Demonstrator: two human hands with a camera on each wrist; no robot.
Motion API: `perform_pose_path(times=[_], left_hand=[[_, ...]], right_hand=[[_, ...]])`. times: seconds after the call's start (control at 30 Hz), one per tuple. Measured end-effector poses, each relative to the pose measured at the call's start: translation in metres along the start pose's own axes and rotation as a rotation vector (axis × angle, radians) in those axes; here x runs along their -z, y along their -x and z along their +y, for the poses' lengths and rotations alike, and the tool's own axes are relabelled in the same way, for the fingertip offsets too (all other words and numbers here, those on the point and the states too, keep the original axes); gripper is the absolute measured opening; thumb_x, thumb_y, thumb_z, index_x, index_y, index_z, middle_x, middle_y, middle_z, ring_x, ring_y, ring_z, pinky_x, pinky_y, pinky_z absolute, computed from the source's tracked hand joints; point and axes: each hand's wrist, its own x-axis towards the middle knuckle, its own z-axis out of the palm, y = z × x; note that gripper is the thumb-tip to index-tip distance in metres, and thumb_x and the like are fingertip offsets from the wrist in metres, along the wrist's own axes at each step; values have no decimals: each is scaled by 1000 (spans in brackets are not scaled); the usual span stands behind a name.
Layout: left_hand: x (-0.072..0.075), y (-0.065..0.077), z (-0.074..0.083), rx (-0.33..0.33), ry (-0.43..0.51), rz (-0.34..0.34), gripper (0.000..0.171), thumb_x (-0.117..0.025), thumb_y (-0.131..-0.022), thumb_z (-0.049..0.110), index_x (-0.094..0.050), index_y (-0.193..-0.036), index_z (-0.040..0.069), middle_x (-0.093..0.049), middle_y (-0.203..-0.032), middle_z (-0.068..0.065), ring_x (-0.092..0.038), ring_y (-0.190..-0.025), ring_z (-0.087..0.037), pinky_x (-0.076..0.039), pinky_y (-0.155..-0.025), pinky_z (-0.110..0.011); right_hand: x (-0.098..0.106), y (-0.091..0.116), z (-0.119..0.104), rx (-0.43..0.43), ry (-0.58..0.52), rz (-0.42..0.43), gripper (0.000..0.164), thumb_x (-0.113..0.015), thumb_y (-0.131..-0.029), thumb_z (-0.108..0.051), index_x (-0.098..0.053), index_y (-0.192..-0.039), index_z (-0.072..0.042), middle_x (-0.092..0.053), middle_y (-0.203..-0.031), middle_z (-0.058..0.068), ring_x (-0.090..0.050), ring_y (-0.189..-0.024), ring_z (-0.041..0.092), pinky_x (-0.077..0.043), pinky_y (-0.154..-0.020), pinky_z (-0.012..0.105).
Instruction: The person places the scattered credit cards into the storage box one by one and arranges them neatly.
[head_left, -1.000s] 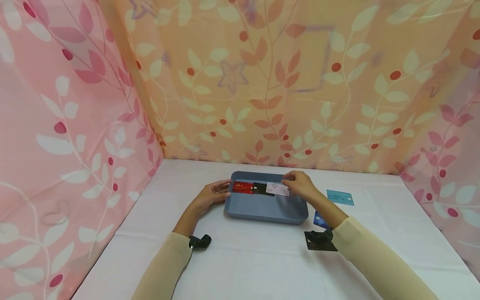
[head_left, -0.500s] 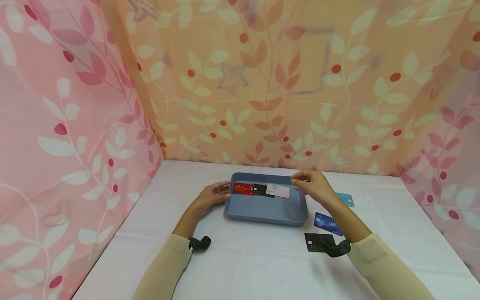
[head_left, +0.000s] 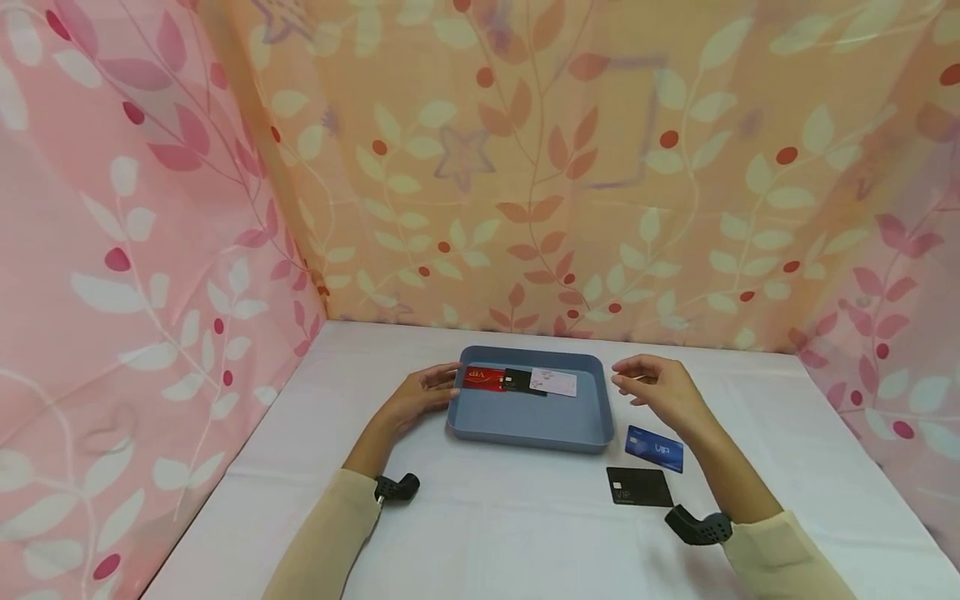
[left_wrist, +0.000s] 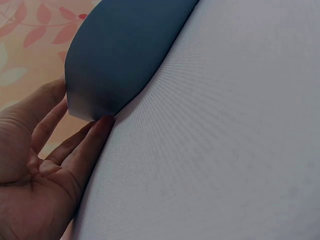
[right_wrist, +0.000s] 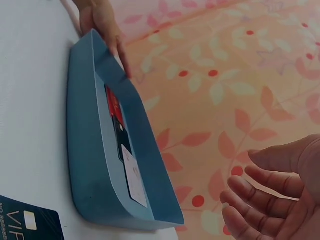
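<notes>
My left hand (head_left: 411,402) rests against the left end of the blue-grey tray (head_left: 525,422), fingertips touching its outer wall. Inside, along the far side, lie a red VIP card (head_left: 482,379), a black card (head_left: 516,382) and a pale card with a flower print (head_left: 554,382), overlapping in a row. My right hand (head_left: 666,393) hovers just right of the tray, fingers loosely bent and holding nothing, as the right wrist view also shows. The teal card seen earlier is hidden behind this hand. Nearer to me lies a blue VIP card (head_left: 655,450).
A second black VIP card (head_left: 640,487) lies on the white cloth (head_left: 510,525) in front of the blue one. Behind the table hangs an orange leaf-patterned curtain (head_left: 480,200), with a pink one (head_left: 180,317) on the left. Each wrist wears a small black camera.
My right hand has let go of the pale card in the tray and moved right, past the tray's wall, over where the teal card lay. My left hand has stayed put.
</notes>
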Motion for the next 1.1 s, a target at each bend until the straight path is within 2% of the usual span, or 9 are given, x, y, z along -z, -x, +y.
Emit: perform_pose_path(times=[0.2, 0.37, 0.6, 0.7, 0.87, 1.1], left_hand=[[0, 2, 1, 4, -9, 2, 62, -80, -89, 13, -56, -146, 15, -51, -151, -14, -49, -139, -31, -51, -103, -40], [0, 1, -1, 5, -15, -3, 62, -77, -91, 11, -54, -148, 13, -50, -151, -15, -48, -139, -32, -51, -103, -40], [1, -1, -3, 14, -15, 18, 60, -77, -90, 10, -56, -146, 16, -52, -151, -11, -49, -138, -30, -51, -103, -40], [0, -1, -4, 13, -15, 19, 59, -77, -91, 9, -57, -146, 16, -52, -150, -11, -50, -138, -30, -51, -102, -40], [0, -1, -4, 6, -19, 11, 59, -78, -90, 11, -57, -146, 16, -52, -150, -11, -50, -137, -29, -52, -102, -39], [0, 1, -1, 6, -13, 12, 60, -79, -89, 13, -58, -145, 16, -52, -150, -12, -50, -137, -30, -51, -103, -40]], right_hand=[[9, 12, 14, -32, -5, -21, 45, -72, -96, -33, -66, -124, 1, -72, -112, 20, -69, -95, 30, -60, -74, 29], [15, 18, 32, -53, 8, -54, 47, -72, -96, -35, -65, -125, 1, -72, -114, 18, -68, -100, 35, -61, -75, 30], [23, 23, 54, -72, 10, -69, 52, -72, -95, -36, -63, -127, 3, -71, -115, 19, -68, -105, 40, -61, -79, 36], [28, 26, 63, -70, 20, -78, 51, -72, -95, -33, -62, -128, 5, -71, -116, 20, -69, -103, 37, -61, -79, 36], [35, 27, 79, -64, 62, -126, 40, -73, -94, -18, -64, -124, 7, -71, -113, 20, -70, -94, 27, -60, -75, 29], [39, 25, 97, -50, 200, -160, 32, -78, -89, -12, -68, -113, 7, -71, -102, 16, -64, -87, 24, -56, -69, 26]])
